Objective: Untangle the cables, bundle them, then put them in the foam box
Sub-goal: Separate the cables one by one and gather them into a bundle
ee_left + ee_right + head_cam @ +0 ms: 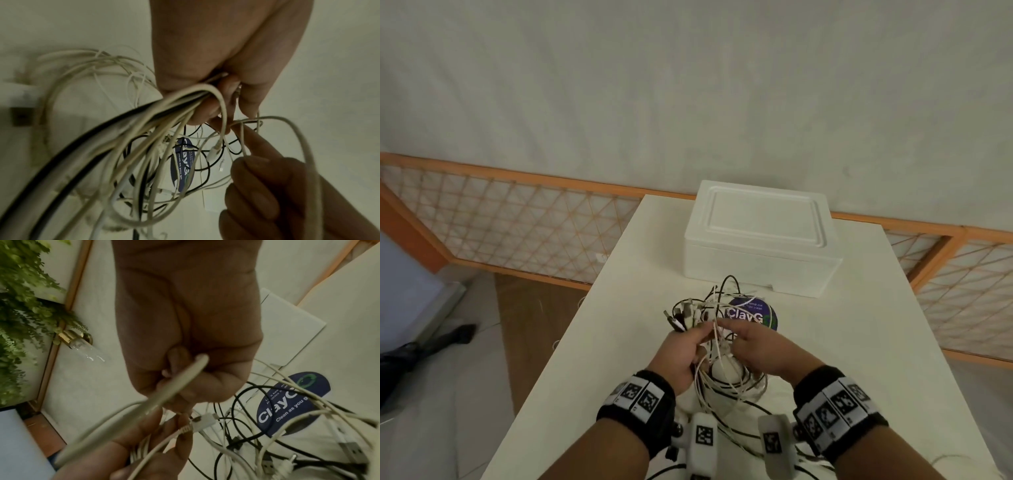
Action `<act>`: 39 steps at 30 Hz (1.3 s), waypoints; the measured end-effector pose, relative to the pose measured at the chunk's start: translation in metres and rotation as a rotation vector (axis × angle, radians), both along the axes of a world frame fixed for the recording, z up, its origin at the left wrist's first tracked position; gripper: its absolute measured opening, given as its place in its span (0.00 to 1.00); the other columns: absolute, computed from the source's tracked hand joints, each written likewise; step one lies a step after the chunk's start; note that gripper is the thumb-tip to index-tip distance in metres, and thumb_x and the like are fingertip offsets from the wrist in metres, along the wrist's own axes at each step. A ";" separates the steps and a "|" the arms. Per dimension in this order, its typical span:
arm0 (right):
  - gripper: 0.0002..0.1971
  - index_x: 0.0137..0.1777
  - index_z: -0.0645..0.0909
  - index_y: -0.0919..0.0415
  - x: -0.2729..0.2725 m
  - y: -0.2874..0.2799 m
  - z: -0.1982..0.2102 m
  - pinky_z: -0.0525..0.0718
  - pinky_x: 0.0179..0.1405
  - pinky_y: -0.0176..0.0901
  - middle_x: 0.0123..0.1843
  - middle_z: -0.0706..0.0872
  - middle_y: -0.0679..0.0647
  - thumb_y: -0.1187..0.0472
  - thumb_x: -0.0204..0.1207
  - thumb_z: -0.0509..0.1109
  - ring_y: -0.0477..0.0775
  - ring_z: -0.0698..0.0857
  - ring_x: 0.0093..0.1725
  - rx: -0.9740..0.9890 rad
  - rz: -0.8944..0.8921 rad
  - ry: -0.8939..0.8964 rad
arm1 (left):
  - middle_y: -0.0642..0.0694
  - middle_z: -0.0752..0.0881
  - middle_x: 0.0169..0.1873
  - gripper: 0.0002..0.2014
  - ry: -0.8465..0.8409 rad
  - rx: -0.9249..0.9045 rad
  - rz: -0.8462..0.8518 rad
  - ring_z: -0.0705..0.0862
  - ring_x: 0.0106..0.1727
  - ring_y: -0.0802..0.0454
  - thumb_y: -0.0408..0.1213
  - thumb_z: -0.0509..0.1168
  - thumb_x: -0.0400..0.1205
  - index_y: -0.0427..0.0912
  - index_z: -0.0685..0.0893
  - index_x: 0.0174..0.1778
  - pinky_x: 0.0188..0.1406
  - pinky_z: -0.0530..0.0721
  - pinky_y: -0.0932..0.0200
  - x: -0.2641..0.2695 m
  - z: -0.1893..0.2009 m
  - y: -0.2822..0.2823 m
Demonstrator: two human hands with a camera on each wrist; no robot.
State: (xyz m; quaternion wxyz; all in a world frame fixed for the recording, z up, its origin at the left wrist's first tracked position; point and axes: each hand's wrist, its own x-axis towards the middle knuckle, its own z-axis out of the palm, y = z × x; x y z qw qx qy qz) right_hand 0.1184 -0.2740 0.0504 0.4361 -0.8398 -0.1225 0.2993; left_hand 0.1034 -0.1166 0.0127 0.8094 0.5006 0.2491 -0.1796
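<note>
A tangle of white and black cables [719, 359] hangs between my two hands above the white table [592, 342]. My left hand [681, 349] grips a bunch of the cables [164, 110], plug ends sticking out past its fingers. Close on the right, my right hand [753, 346] pinches one white cable [176, 382] between thumb and finger. The white foam box [760, 236] stands beyond the hands at the table's far end, lid on. Loops of cable trail down to the table near my wrists.
A round blue "ClayG" sticker or lid [751, 313] lies on the table under the cables, just in front of the box. An orange-framed lattice railing [517, 219] runs behind the table. The floor drops away on the left side.
</note>
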 end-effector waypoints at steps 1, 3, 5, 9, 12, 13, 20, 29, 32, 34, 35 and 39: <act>0.33 0.77 0.65 0.41 -0.002 -0.001 0.000 0.76 0.22 0.34 0.20 0.79 0.43 0.70 0.75 0.57 0.41 0.75 0.18 0.000 0.020 0.055 | 0.46 0.88 0.35 0.08 -0.001 -0.005 0.001 0.65 0.16 0.59 0.37 0.66 0.83 0.36 0.87 0.49 0.19 0.67 0.62 0.000 -0.002 0.000; 0.40 0.81 0.54 0.38 -0.006 -0.003 0.000 0.80 0.23 0.37 0.23 0.83 0.51 0.70 0.72 0.57 0.49 0.80 0.20 0.000 0.073 0.126 | 0.49 0.84 0.29 0.07 -0.002 -0.022 0.010 0.64 0.16 0.59 0.38 0.67 0.82 0.38 0.87 0.48 0.18 0.67 0.63 0.000 -0.002 -0.001; 0.43 0.81 0.49 0.35 -0.009 -0.005 0.001 0.83 0.27 0.40 0.26 0.86 0.54 0.71 0.71 0.57 0.54 0.84 0.23 0.020 0.124 0.135 | 0.49 0.82 0.27 0.07 -0.006 -0.036 0.017 0.63 0.16 0.58 0.39 0.69 0.80 0.39 0.87 0.43 0.17 0.66 0.65 0.001 0.002 -0.003; 0.41 0.74 0.56 0.29 -0.013 -0.005 0.006 0.84 0.32 0.40 0.38 0.90 0.60 0.73 0.72 0.60 0.55 0.88 0.31 0.081 0.140 0.111 | 0.51 0.73 0.16 0.08 -0.028 0.027 0.031 0.66 0.13 0.58 0.35 0.68 0.81 0.36 0.85 0.37 0.14 0.67 0.67 0.000 0.003 -0.003; 0.40 0.71 0.64 0.29 -0.011 -0.008 0.001 0.84 0.32 0.40 0.42 0.88 0.56 0.74 0.70 0.62 0.52 0.88 0.35 0.059 0.093 0.080 | 0.51 0.66 0.18 0.06 -0.035 0.063 0.041 0.61 0.16 0.57 0.34 0.69 0.79 0.34 0.86 0.45 0.18 0.63 0.63 -0.001 -0.004 0.000; 0.38 0.70 0.67 0.31 -0.010 -0.009 0.000 0.83 0.33 0.39 0.40 0.86 0.52 0.74 0.70 0.62 0.49 0.86 0.33 0.044 0.089 0.041 | 0.51 0.67 0.18 0.06 -0.033 0.061 0.049 0.61 0.17 0.57 0.33 0.69 0.79 0.33 0.87 0.46 0.19 0.62 0.63 -0.001 -0.006 0.000; 0.16 0.33 0.87 0.41 -0.014 -0.011 0.018 0.78 0.40 0.43 0.24 0.79 0.41 0.64 0.73 0.69 0.43 0.77 0.29 0.031 0.155 -0.024 | 0.51 0.72 0.22 0.07 0.013 -0.148 0.109 0.61 0.16 0.59 0.31 0.64 0.81 0.32 0.86 0.44 0.19 0.61 0.64 -0.003 0.003 0.002; 0.11 0.30 0.86 0.55 -0.017 -0.030 0.035 0.69 0.31 0.34 0.23 0.73 0.47 0.59 0.74 0.73 0.42 0.70 0.28 -0.146 0.330 -0.070 | 0.49 0.73 0.23 0.03 0.077 -0.285 0.133 0.62 0.15 0.59 0.29 0.64 0.80 0.34 0.82 0.45 0.15 0.63 0.65 -0.004 0.005 -0.010; 0.07 0.36 0.88 0.54 -0.014 -0.039 0.031 0.72 0.35 0.29 0.25 0.81 0.40 0.59 0.75 0.72 0.36 0.76 0.29 -0.193 0.289 -0.116 | 0.46 0.76 0.30 0.05 0.026 -0.348 0.150 0.62 0.15 0.59 0.33 0.67 0.76 0.35 0.82 0.44 0.16 0.64 0.65 -0.003 0.008 -0.009; 0.06 0.45 0.90 0.54 -0.010 -0.047 0.026 0.72 0.35 0.25 0.27 0.82 0.30 0.56 0.77 0.71 0.31 0.79 0.30 -0.229 0.194 -0.237 | 0.43 0.81 0.36 0.06 -0.009 -0.403 0.172 0.63 0.15 0.59 0.36 0.65 0.80 0.36 0.81 0.41 0.16 0.65 0.66 -0.002 0.009 -0.005; 0.07 0.48 0.89 0.53 -0.009 -0.051 0.024 0.72 0.34 0.25 0.26 0.81 0.27 0.54 0.78 0.70 0.29 0.79 0.30 -0.233 0.107 -0.277 | 0.43 0.82 0.37 0.08 -0.024 -0.425 0.174 0.63 0.14 0.59 0.37 0.65 0.81 0.36 0.80 0.39 0.16 0.65 0.66 -0.003 0.010 -0.004; 0.09 0.54 0.89 0.52 -0.011 -0.051 0.021 0.72 0.35 0.21 0.28 0.82 0.34 0.54 0.77 0.71 0.28 0.79 0.32 -0.253 0.042 -0.342 | 0.44 0.80 0.35 0.08 -0.128 -0.406 0.125 0.63 0.14 0.60 0.36 0.66 0.77 0.37 0.83 0.34 0.15 0.66 0.66 -0.008 0.014 -0.006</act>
